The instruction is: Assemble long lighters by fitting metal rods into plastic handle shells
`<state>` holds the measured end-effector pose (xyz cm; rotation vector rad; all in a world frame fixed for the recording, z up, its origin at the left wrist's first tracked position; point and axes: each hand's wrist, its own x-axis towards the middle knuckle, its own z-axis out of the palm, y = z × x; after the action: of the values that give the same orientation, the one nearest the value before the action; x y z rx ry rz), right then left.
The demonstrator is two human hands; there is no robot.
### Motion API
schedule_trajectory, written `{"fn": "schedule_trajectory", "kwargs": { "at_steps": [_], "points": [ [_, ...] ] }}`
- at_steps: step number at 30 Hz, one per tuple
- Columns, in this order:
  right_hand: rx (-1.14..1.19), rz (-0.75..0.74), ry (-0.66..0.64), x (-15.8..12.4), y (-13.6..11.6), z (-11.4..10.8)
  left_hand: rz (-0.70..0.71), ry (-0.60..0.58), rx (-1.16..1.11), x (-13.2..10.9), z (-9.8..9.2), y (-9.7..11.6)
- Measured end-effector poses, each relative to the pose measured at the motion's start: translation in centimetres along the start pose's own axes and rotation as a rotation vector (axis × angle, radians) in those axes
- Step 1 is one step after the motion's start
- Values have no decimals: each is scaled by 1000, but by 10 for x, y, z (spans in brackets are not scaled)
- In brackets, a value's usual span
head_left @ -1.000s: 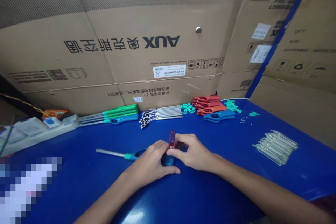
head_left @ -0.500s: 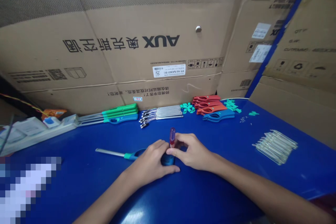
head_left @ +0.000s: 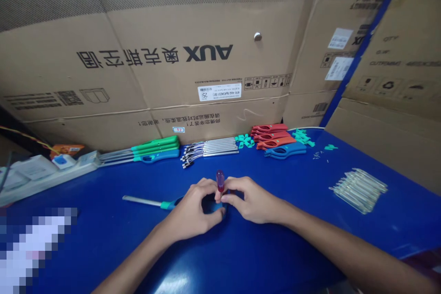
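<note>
A blue long-nosed gas lighter (head_left: 175,202) lies on the blue table, its metal tube and green collar pointing left. My left hand (head_left: 196,206) is closed over its handle, the thumb along the near side. My left fingertips also reach up beside a small screwdriver (head_left: 220,179) with a purple-red clear handle. The screwdriver stands nearly upright over the lighter's handle end. Thumb and fingers of my right hand (head_left: 253,200) pinch it low down. Its tip is hidden behind the fingers.
Along the back lie assembled lighters (head_left: 156,147), metal tubes with wires (head_left: 217,147), green collars (head_left: 244,140), red and blue handle shells (head_left: 284,149) and green triggers (head_left: 303,137). Clear fuel tubes (head_left: 360,190) lie right. A power strip (head_left: 51,177) is left; cardboard (head_left: 155,18) walls the back.
The screwdriver has shifted slightly left and stands straighter. My left thumb has drawn in, and the left fingertips now meet near the screwdriver. The view has moved a little.
</note>
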<state>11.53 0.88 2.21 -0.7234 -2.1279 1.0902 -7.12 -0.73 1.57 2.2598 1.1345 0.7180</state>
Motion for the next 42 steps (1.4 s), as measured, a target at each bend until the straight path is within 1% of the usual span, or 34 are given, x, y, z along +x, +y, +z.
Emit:
{"fn": "schedule_trajectory", "kwargs": {
  "at_steps": [4, 7, 10, 13, 16, 18, 21, 23, 26, 28, 31, 35, 37, 42],
  "points": [
    [-81, -71, -26, 0, 0, -1, 4, -37, -176, 2, -5, -4],
    [-74, -76, -37, -1, -2, -2, -9, -59, -219, 3, -6, -6],
    [-25, -29, -20, 0, -1, 0, 4, -57, -218, 3, -6, -6],
    [163, 75, 52, 2, 4, 5, 24, -56, -208, 3, -4, -6],
    [365, 203, 146, 4, 9, 10, 11, -34, -177, 2, -1, -6],
    [399, 227, 177, 5, 10, 11, -12, -11, -181, 1, 0, -6],
    [307, 157, 167, 4, 9, 10, -16, 11, -193, 0, 0, -5],
    [239, 101, 150, 4, 7, 9, 13, -2, -213, -1, -2, -5],
    [190, 58, 105, 3, 3, 7, 26, -18, -286, 0, -4, -5],
    [156, 49, 89, 3, 2, 5, 13, -17, -322, 0, -4, -6],
    [100, 23, 94, 2, 1, 3, -21, -20, -309, 1, -3, -8],
    [42, -42, 94, 1, 1, 3, -57, 18, -297, 2, -1, -8],
    [74, -41, 126, 1, 2, 5, -55, 23, -306, 2, 0, -8],
    [287, 87, 211, 3, 3, 8, -92, 19, -291, 2, 0, -5]
  ]
}}
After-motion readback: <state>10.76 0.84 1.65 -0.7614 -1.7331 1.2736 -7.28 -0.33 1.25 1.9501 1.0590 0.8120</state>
